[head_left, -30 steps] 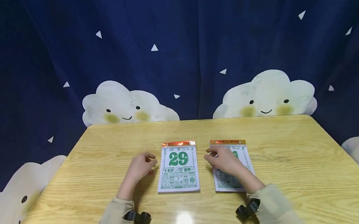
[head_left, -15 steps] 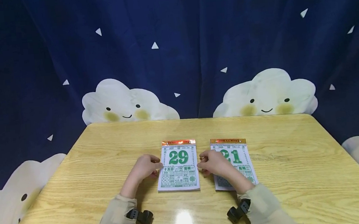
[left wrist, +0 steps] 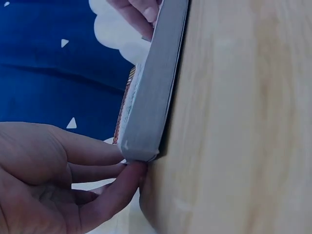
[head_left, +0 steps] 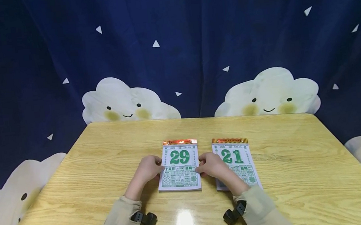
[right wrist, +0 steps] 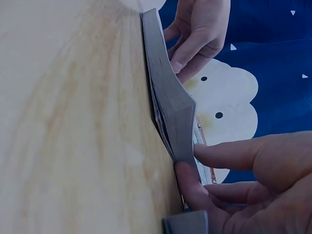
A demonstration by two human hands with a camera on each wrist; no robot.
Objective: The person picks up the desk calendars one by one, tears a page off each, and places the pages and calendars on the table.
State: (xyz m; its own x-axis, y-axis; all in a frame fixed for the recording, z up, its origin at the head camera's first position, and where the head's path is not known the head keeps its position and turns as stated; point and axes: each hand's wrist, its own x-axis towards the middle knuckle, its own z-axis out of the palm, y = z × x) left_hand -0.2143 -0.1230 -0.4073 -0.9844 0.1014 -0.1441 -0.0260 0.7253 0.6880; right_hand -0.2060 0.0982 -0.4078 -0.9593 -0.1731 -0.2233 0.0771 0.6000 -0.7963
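A thick tear-off calendar [head_left: 179,170], with a red and gold header strip and a green 29, lies on the wooden table. Its left edge is pinched by my left hand [head_left: 147,169], thumb on the top page. My right hand [head_left: 211,165] pinches the right edge. In the right wrist view, fingertips [right wrist: 187,178] are under the pad's edge, the thumb is on top, and the page block [right wrist: 168,83] bows. The left wrist view shows fingers [left wrist: 117,190] at the near block [left wrist: 151,97]. A second calendar [head_left: 237,157], with a green 21, lies partly under my right forearm.
The table [head_left: 304,173] spreads out around both calendars. A dark blue curtain [head_left: 174,48] with white clouds and triangles hangs at the table's far edge. Each wrist carries a black strapped camera [head_left: 149,220]. The second calendar's grey corner [right wrist: 187,223] sits low in the right wrist view.
My right hand has moved left off the second calendar to the right edge of the 29 calendar, uncovering the 21. My left hand has moved right onto the left edge. Both now grip it.
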